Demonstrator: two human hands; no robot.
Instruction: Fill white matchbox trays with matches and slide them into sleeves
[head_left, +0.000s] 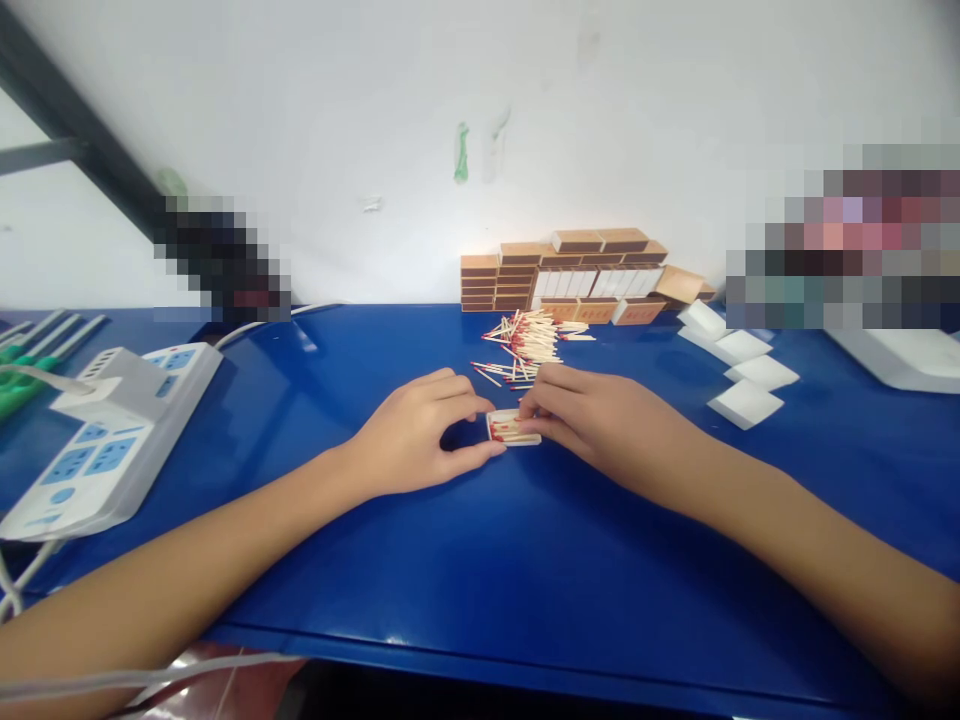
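Note:
A small white matchbox tray [534,440] lies on the blue table with red-tipped matches [507,430] inside it. My left hand [424,430] grips the tray's left end between thumb and fingers. Over the tray's right side, my right hand [592,415] has its fingers pinched together at the matches; whether a match is between the fingertips is hidden. Just behind the hands, a loose pile of matches [534,338] is spread on the table, with some strays at its left and front.
Stacked matchboxes [517,280] stand against the wall. Several white trays [750,375] lie at the right, near a white object [900,360]. At the left are a power strip [112,450] with cables and green-handled tools [45,355]. The table's front edge [450,665] runs below.

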